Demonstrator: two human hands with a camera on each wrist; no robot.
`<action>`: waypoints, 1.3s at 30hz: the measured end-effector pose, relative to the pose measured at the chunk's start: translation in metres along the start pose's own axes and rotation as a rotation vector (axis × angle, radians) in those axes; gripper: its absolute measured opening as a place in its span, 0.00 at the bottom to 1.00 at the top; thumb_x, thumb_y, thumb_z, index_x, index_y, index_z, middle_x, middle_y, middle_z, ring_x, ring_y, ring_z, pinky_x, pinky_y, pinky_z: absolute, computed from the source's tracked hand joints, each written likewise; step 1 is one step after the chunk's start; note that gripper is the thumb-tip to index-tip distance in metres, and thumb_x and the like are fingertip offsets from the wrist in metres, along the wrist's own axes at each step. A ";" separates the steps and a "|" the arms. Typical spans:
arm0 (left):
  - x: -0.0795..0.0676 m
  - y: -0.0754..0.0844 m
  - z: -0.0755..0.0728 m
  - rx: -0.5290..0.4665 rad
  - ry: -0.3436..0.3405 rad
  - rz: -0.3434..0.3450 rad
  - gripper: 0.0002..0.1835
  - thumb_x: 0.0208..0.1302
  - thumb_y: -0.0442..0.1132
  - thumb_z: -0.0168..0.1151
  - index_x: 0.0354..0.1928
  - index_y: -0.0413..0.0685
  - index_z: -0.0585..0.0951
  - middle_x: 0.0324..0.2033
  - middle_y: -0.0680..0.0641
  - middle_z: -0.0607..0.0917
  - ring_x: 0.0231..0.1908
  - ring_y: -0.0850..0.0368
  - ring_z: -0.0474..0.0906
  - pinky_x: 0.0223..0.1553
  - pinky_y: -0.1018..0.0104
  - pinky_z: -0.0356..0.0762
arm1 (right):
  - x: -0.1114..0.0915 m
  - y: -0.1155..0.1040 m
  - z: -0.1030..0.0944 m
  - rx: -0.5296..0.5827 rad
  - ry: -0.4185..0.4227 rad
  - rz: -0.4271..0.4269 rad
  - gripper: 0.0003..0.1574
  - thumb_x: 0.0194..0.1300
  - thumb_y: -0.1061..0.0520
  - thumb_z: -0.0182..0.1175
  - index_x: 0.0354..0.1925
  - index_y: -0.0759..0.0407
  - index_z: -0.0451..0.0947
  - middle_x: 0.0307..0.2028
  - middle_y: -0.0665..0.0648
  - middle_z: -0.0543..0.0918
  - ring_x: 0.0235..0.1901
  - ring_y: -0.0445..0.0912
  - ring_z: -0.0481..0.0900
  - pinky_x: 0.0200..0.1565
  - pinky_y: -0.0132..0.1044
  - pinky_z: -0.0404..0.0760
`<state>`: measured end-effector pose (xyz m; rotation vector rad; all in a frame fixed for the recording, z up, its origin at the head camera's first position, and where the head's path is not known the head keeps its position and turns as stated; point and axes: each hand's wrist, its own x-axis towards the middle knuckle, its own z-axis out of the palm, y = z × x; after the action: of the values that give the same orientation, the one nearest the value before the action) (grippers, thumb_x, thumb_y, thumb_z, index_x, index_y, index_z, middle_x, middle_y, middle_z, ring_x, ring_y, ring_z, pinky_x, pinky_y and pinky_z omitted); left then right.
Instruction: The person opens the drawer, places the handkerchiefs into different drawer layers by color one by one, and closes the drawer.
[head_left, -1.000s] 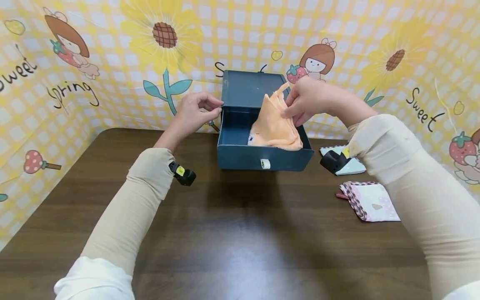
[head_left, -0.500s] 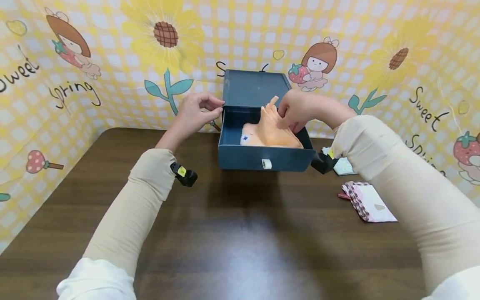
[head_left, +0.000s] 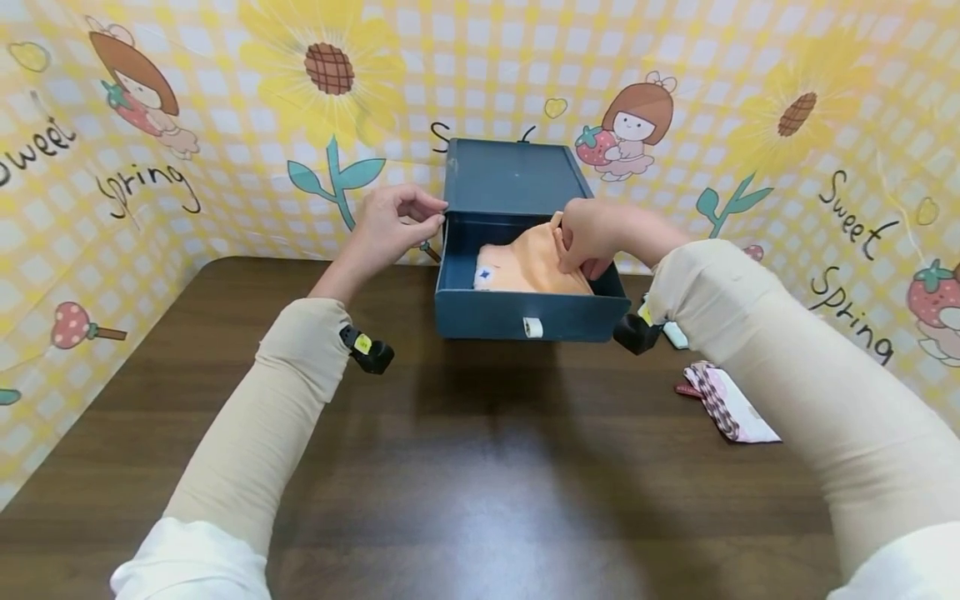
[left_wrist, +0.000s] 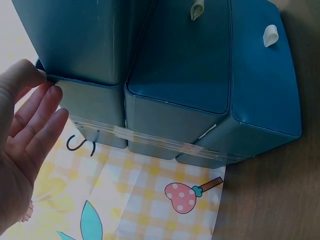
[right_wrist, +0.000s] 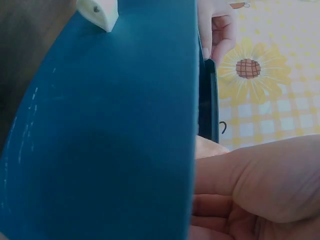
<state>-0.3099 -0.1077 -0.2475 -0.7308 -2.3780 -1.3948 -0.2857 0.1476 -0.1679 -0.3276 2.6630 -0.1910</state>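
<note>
A dark blue drawer (head_left: 480,315) with a small white pull tab stands pulled out of its blue drawer unit (head_left: 513,177). Inside it lies a peach-orange cloth (head_left: 528,258) with a blue star on a white patch. My right hand (head_left: 594,233) reaches over the drawer's right side and pinches the cloth's raised part. In the right wrist view the drawer front hides most of the cloth and the fingertips. At the drawer's left rear corner, my left hand (head_left: 393,223) pinches the rim between thumb and finger. The left wrist view shows that left hand (left_wrist: 27,115) with its other fingers loosely extended.
A folded white-and-pink cloth (head_left: 738,408) with a checked border lies on the brown table (head_left: 450,500) to the right. A pale blue cloth (head_left: 675,335) is mostly covered by the right forearm. Behind the unit hangs a yellow checked backdrop (head_left: 247,167). More drawers (left_wrist: 175,60) show in the left wrist view.
My right hand has moved down and slightly left, lowering the orange cloth, which now lies flatter inside the drawer. The left hand and the drawer have stayed in place.
</note>
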 end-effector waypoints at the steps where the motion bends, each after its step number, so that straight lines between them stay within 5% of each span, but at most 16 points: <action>1: 0.000 0.001 0.000 -0.003 -0.003 -0.001 0.09 0.59 0.34 0.61 0.41 0.39 0.82 0.37 0.44 0.82 0.32 0.60 0.77 0.30 0.73 0.73 | 0.000 0.001 0.000 0.004 0.000 0.002 0.11 0.58 0.57 0.63 0.31 0.67 0.77 0.25 0.58 0.81 0.19 0.42 0.80 0.28 0.32 0.79; 12: -0.013 0.039 -0.003 0.012 -0.006 0.007 0.09 0.59 0.29 0.57 0.41 0.31 0.79 0.37 0.38 0.82 0.32 0.56 0.77 0.31 0.75 0.71 | -0.003 0.007 -0.002 0.051 -0.024 -0.013 0.16 0.59 0.59 0.61 0.19 0.64 0.71 0.17 0.57 0.81 0.18 0.43 0.81 0.25 0.32 0.79; 22: 0.002 0.006 -0.001 0.019 0.011 0.018 0.09 0.59 0.34 0.60 0.41 0.39 0.81 0.37 0.44 0.83 0.31 0.60 0.77 0.30 0.74 0.72 | -0.013 0.001 -0.006 -0.002 0.017 0.031 0.13 0.61 0.57 0.60 0.32 0.69 0.79 0.20 0.57 0.82 0.19 0.43 0.81 0.26 0.32 0.79; 39: 0.000 -0.001 0.002 0.023 0.009 0.025 0.08 0.59 0.35 0.60 0.40 0.41 0.82 0.36 0.47 0.83 0.33 0.60 0.77 0.32 0.71 0.73 | -0.042 0.007 -0.006 0.032 0.104 -0.114 0.15 0.60 0.57 0.61 0.36 0.70 0.82 0.26 0.60 0.84 0.26 0.48 0.83 0.33 0.37 0.80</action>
<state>-0.3107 -0.1069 -0.2494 -0.7449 -2.3660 -1.3553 -0.2532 0.1654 -0.1466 -0.4720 2.7423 -0.2934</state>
